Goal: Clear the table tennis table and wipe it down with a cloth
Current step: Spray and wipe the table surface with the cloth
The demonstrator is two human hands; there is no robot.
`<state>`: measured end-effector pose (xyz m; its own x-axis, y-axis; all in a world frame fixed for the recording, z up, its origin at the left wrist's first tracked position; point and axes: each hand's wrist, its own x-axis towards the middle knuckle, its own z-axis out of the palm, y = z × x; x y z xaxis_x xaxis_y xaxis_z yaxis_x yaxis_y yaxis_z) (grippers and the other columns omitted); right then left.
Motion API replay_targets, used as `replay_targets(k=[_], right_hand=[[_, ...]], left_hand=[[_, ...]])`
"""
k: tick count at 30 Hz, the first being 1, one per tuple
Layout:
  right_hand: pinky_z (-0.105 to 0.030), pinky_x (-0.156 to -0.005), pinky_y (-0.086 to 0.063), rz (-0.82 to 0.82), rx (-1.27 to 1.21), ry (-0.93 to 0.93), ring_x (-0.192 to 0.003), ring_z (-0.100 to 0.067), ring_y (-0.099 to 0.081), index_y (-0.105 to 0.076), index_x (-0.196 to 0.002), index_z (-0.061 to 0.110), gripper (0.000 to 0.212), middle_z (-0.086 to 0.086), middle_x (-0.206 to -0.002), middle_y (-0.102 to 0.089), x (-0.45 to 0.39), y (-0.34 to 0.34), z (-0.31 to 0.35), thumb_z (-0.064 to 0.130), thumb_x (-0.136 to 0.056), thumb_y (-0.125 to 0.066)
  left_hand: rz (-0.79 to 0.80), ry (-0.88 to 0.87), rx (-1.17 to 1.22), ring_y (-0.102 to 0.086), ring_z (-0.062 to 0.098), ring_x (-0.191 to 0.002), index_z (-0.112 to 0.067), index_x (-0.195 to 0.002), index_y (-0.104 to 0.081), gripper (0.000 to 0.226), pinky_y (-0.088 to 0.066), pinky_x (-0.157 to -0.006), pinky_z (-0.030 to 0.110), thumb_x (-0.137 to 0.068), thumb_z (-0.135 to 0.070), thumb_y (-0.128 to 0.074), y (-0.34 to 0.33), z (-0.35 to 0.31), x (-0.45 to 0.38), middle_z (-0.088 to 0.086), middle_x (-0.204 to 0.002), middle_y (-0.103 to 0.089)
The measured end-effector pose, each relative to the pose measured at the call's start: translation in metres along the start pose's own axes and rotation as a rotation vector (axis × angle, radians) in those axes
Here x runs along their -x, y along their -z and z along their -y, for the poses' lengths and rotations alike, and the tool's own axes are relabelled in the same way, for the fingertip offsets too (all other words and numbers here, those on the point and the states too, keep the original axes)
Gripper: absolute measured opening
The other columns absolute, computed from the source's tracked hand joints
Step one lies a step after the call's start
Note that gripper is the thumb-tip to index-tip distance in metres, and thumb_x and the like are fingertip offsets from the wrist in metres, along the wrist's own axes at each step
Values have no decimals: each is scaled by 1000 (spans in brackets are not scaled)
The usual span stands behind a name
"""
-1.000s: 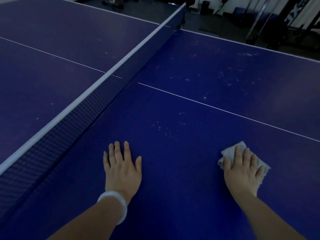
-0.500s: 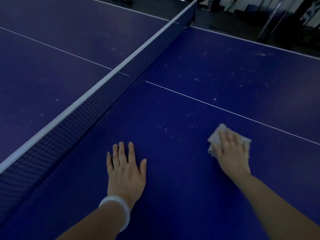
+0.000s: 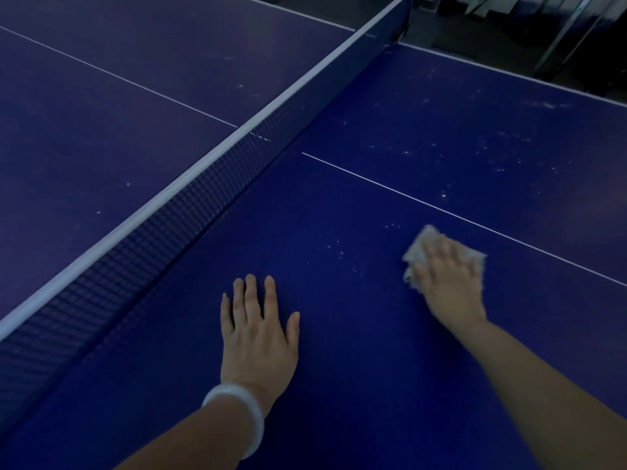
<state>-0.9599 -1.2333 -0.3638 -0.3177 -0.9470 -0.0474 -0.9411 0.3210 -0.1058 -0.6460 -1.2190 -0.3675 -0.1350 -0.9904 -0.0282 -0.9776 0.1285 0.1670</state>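
Blue table (image 3: pixel 339 385): left hand (image 3: pixel 258 334) flat, fingers straight (white bangle (image 3: pixel 237 412) at wrist); right hand (image 3: pixel 448 283), blurred, fingers extended, pressing pale cloth (image 3: pixel 415 254); net (image 3: pixel 190 205) alongside; white specks (image 3: pixel 342 252) between hands.

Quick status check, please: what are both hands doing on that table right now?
Left hand flat on blue table tennis table. Right hand pressing crumpled white cloth. White specks just beside cloth. Nothing blocking.

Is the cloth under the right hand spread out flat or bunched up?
Bunched up. The cloth shows crumpled folds beside the right hand, which presses it onto the table.
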Motion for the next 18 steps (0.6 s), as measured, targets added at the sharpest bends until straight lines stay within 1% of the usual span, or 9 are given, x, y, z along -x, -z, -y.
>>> replay_targets(k=[3, 5, 6, 8, 10, 12, 14, 16, 18], right_hand=[[-56, -118, 2, 46, -100, -303, -150, -27, 0, -1, -155, 30, 60, -5, -164, -5, -40, 11, -7, 52, -101, -13], [-57, -118, 4, 90, -190, -350, -150, -29, 2, -1, -155, 29, 61, -6, -164, -3, -69, 14, 16, 54, -100, -12], [-58, -117, 1, 99, -235, -311, -149, -30, 0, -1, -154, 28, 61, -6, -163, -5, -82, 15, 33, 54, -100, -14], [-58, -117, -4, 144, -279, -138, -149, -31, -2, 0, -155, 27, 60, -6, -162, -8, -100, 13, 76, 49, -102, -19], [-58, -117, -3, 217, -157, 79, -149, -31, 3, -1, -155, 27, 58, -4, -163, -2, -102, 8, 125, 41, -103, -22], [-60, -117, 1, 232, -26, 303, -149, -30, 7, 0, -156, 29, 59, -2, -164, 5, -78, -1, 167, 41, -103, -24], [-55, -118, 10, 208, -21, 501, -149, -25, 13, 5, -155, 33, 61, 1, -163, 12, -40, -10, 181, 50, -101, -18], [-52, -118, 12, 202, 12, 587, -150, -22, 12, 6, -155, 33, 65, 1, -163, 11, -15, -9, 159, 57, -96, -7], [-57, -117, 1, 137, 70, 456, -150, -25, -2, -1, -155, 28, 68, -2, -164, 1, -13, -4, 113, 55, -93, -4]], left_hand=[[4, 0, 2, 2, 28, -150, -16, -155, -7, 75, 3, -121, 47, -93, -58, 0, 0, 0, 1, 14, -162, -7], [6, 2, -7, 5, 27, -150, -16, -155, -3, 76, 5, -121, 48, -92, -58, 3, 0, 1, 2, 14, -162, -3], [5, 3, -14, 7, 27, -150, -17, -155, -2, 76, 5, -121, 48, -92, -59, 5, 1, 1, 2, 13, -162, -2], [6, 5, -22, 10, 26, -149, -17, -155, 0, 77, 6, -121, 47, -91, -59, 7, 1, 0, 1, 13, -162, 0], [8, 5, -17, 13, 25, -149, -18, -155, 3, 77, 10, -120, 46, -90, -60, 8, 1, 0, 1, 12, -162, 2], [9, 8, -21, 15, 25, -149, -19, -154, 5, 76, 12, -120, 46, -90, -60, 8, 0, -1, 0, 11, -162, 4], [-3, 11, -26, 13, 25, -149, -18, -154, 4, 76, 10, -120, 46, -91, -59, 6, 1, -1, 0, 12, -162, 3], [-12, 12, -14, 9, 26, -150, -17, -155, -2, 75, 7, -121, 46, -92, -59, 2, 1, -1, 0, 13, -162, -2], [-5, 10, -4, 8, 26, -150, -17, -155, -3, 76, 8, -121, 46, -92, -59, 2, 1, -2, 0, 13, -162, -3]])
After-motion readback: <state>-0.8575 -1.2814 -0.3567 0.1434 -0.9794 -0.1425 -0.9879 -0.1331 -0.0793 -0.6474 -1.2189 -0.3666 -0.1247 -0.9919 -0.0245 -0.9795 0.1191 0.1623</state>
